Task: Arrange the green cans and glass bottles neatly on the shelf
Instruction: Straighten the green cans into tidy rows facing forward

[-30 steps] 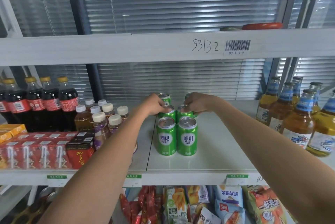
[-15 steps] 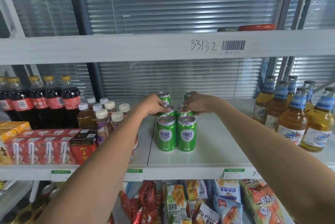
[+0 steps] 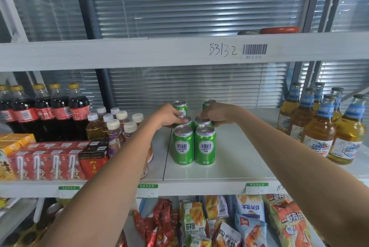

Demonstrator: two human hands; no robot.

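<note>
Green cans stand in two columns on the white shelf (image 3: 235,158). The front pair (image 3: 194,147) shows its labels. Behind it, my left hand (image 3: 167,115) is closed around the second-row left can (image 3: 184,120), and my right hand (image 3: 216,113) is closed around the second-row right can (image 3: 202,122). Two more green cans (image 3: 180,106) stand at the back, the right one partly hidden by my right hand. A cluster of amber glass bottles (image 3: 319,126) with blue neck labels stands at the shelf's right end.
Dark cola bottles (image 3: 50,110), small white-capped drink bottles (image 3: 115,124) and red drink cartons (image 3: 46,160) fill the shelf's left side. An upper shelf beam (image 3: 139,52) runs overhead. Snack bags (image 3: 219,222) lie on the level below.
Both hands stay on the second-row cans. The view has shifted slightly, so the shelf contents sit a little further left and higher in frame.
</note>
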